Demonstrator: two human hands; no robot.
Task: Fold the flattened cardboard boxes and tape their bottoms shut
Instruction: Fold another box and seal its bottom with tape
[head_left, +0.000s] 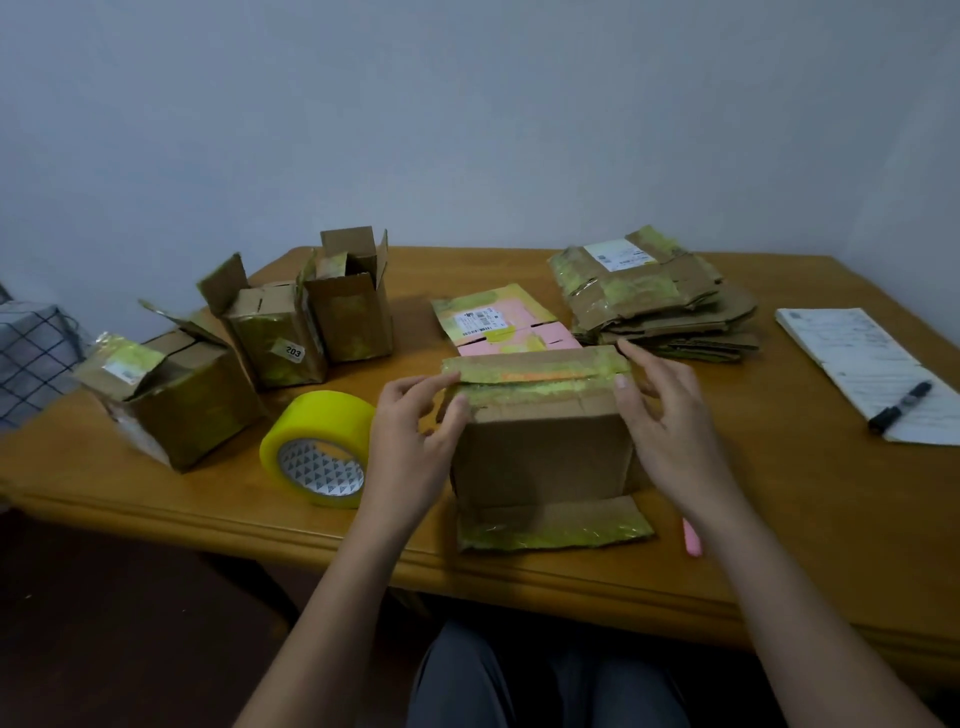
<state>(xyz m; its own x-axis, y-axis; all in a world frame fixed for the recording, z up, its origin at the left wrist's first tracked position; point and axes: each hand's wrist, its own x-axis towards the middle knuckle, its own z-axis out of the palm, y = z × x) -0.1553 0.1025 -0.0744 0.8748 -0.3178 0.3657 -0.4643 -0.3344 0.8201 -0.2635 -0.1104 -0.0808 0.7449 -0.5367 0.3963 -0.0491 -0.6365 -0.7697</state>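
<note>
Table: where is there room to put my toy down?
Bare wood shows on the table between the right hand and the notepad, and along the front-left edge before the tape roll. The back is crowded: folded boxes, flattened stack.

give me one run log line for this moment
step: closing bottom flaps | left hand: pinching flap edge | right hand: fingers on flaps | box: on table | tape roll: idle left of box
</note>
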